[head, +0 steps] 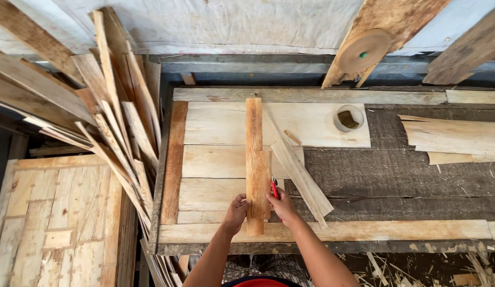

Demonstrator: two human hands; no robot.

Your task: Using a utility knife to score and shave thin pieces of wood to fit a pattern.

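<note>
— Where the forearms come up from the bottom edge, what is gripped by the hands?

— A short wooden slat [256, 186] is clasped from both sides near its lower end. The left hand [236, 211] is curled against its left edge, fingers closed on the wood. The right hand [282, 206] is pressed to its right edge, and a red pencil [274, 187] is pinched in those fingers, its tip pointed up beside the slat.

— And where is the slat laid?

— It is set upright along a longer strip [253, 127], on a panel of pale boards [215, 159] laid on the workbench [396, 175]. The slat's lower end is seen over the bench's front rail [364, 230].

— What is found beyond the hands?

— A thin offcut [300, 172] is leaned diagonally just right of the slat. Further back, a small round container [348, 118] is placed on the top board. Loose planks [452, 135] are laid at the right, a bundle of thin slats [117, 117] is stacked at the left, and a wooden disc [363, 50] is seen against the back wall.
</note>
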